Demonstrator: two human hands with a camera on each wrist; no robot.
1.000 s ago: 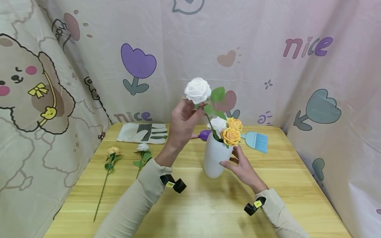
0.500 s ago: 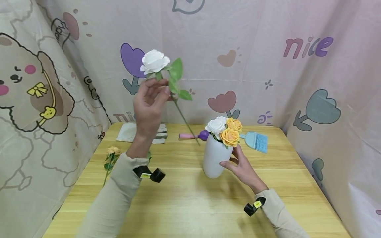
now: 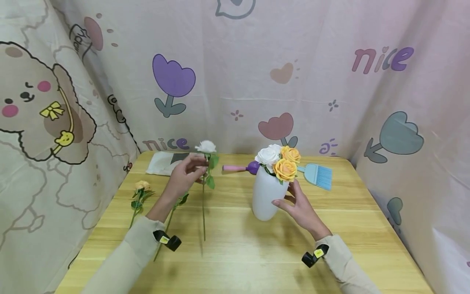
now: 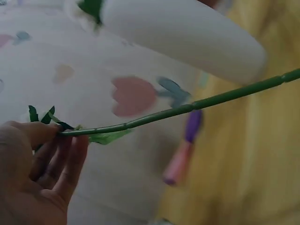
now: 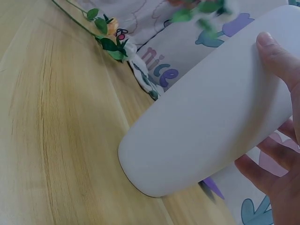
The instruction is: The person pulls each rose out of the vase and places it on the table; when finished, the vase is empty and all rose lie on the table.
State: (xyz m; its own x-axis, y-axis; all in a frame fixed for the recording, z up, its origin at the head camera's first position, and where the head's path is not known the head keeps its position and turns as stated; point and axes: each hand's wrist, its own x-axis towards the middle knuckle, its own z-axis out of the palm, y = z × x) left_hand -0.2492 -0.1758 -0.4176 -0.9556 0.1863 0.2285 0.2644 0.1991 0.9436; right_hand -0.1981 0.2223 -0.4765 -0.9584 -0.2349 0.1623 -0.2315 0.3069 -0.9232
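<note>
Left hand [image 3: 185, 175] pinched white rose [image 3: 205, 146] just under bloom, stem hanging straight down at frame centre-left, tip at table; right hand [image 3: 299, 206] cupped white vase [image 3: 265, 196] to its right

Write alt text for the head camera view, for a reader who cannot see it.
A person's left hand pinches a white rose upright by its stem above a wooden table, while the right hand holds a white vase of white and orange roses. Two loose roses lie at left.
</note>
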